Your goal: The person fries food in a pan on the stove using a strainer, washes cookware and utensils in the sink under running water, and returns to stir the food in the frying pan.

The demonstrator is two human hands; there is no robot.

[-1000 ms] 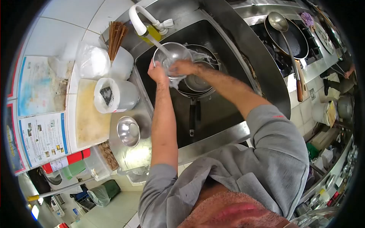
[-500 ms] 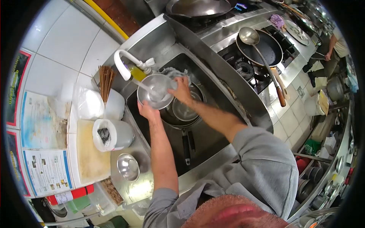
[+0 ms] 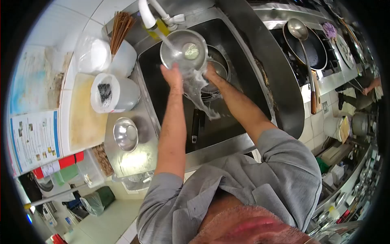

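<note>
A round metal bowl point(image 3: 198, 45) is tilted under the running white faucet point(image 3: 148, 16), and water spills over its near rim into the dark sink point(image 3: 248, 101). My left hand point(image 3: 174, 77) grips the bowl's near-left rim. On the near-right side, my right hand point(image 3: 210, 72) is closed at the rim, its fingertips partly hidden by the bowl and water. Below the bowl, pans point(image 3: 220, 67) are stacked in the sink, partly covered by the bowl, my right arm and the splash. A black pan handle point(image 3: 195, 129) points toward me.
A small metal bowl point(image 3: 126, 134) sits on the left counter, near a white tub point(image 3: 122, 93) and a cutting board point(image 3: 83, 122). Thin brown sticks point(image 3: 121, 30) stand by the faucet. At right, a ladle point(image 3: 302, 40) lies across a pan on the stove; another person's hand point(image 3: 371, 86) shows beyond.
The bowl has tipped toward me, and water now pours over its near rim. My right hand has moved from inside the bowl to its near-right rim. The view has shifted.
</note>
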